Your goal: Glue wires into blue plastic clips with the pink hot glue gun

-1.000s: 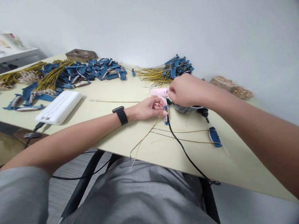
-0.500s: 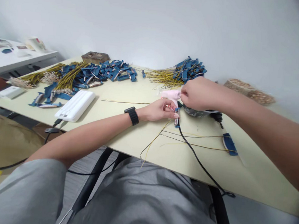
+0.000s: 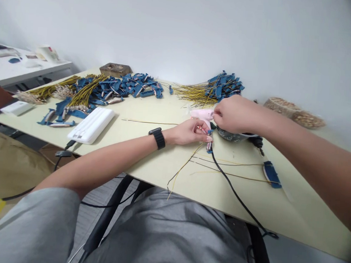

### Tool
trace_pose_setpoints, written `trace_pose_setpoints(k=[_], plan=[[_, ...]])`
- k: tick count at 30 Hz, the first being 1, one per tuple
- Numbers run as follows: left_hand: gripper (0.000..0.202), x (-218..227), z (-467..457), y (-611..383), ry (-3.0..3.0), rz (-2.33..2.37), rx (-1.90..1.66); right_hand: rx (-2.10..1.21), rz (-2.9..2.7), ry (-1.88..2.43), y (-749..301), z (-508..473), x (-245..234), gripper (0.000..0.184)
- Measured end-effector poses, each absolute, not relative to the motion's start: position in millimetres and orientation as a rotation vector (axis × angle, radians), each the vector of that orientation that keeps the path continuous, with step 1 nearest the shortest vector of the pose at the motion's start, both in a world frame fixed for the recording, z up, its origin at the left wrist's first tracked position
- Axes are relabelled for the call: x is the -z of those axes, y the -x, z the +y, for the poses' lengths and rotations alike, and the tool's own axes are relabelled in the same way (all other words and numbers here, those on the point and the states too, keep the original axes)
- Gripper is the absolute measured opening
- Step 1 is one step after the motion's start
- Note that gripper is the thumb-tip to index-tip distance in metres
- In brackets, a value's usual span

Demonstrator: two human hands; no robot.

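My right hand is closed around the rear of a pink hot glue gun, and part of the gun is hidden by my fingers. Just below the gun, my left hand pinches a small blue connector with thin wires. Black and yellow wires trail from it across the cream table top. A black cable runs from beside the connector over the table's front edge.
Heaps of blue connectors with yellow wires lie at the back left, with another bundle behind my hands. A white power bank, a dark bowl, a lone blue connector and a woven mat also lie around.
The whole scene has shifted right and slightly down in view as my head turned. My hands stay together on the glue gun and connector, with no visible release.
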State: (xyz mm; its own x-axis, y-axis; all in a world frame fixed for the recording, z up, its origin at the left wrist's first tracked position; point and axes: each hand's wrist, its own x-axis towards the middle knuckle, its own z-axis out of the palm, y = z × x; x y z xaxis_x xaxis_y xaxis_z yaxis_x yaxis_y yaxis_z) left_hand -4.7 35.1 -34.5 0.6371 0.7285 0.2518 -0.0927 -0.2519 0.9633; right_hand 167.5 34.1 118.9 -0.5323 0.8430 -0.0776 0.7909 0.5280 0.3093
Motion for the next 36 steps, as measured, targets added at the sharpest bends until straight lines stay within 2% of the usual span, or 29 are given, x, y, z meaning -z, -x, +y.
trace_pose_setpoints(k=[6, 14, 24, 27, 30, 33, 36], plan=[[0.045, 35.3, 35.4, 4.5, -1.645, 0.514, -0.855, -0.373, 2.522, -1.401, -164.8, 31.5, -119.4, 0.029], [0.06, 36.5, 36.0, 4.5, -1.576, 0.558, -0.88, -0.29, 2.529, -1.471, -170.4, 31.4, -122.0, 0.034], [0.051, 34.5, 35.1, 6.2, -1.59, 0.502, -0.868, -0.106, 2.582, -1.776, -184.7, 24.3, -116.7, 0.029], [0.045, 34.1, 34.5, 6.6, -1.574, 0.461, -0.831, -0.116, 2.633, -1.914, -194.2, 13.2, -114.8, 0.041], [0.042, 34.9, 34.6, 6.5, -1.582, 0.444, -0.829, -0.135, 2.651, -1.887, -206.0, -3.1, -110.9, 0.04], [0.041, 33.9, 33.7, 7.0, -1.609, 0.471, -0.831, -0.071, 2.527, -1.81, -215.6, -21.2, -101.8, 0.05], [0.04, 29.7, 30.6, 8.8, -1.63, 0.465, -0.817, -0.052, 2.444, -1.762, -221.4, -31.2, -88.9, 0.043]])
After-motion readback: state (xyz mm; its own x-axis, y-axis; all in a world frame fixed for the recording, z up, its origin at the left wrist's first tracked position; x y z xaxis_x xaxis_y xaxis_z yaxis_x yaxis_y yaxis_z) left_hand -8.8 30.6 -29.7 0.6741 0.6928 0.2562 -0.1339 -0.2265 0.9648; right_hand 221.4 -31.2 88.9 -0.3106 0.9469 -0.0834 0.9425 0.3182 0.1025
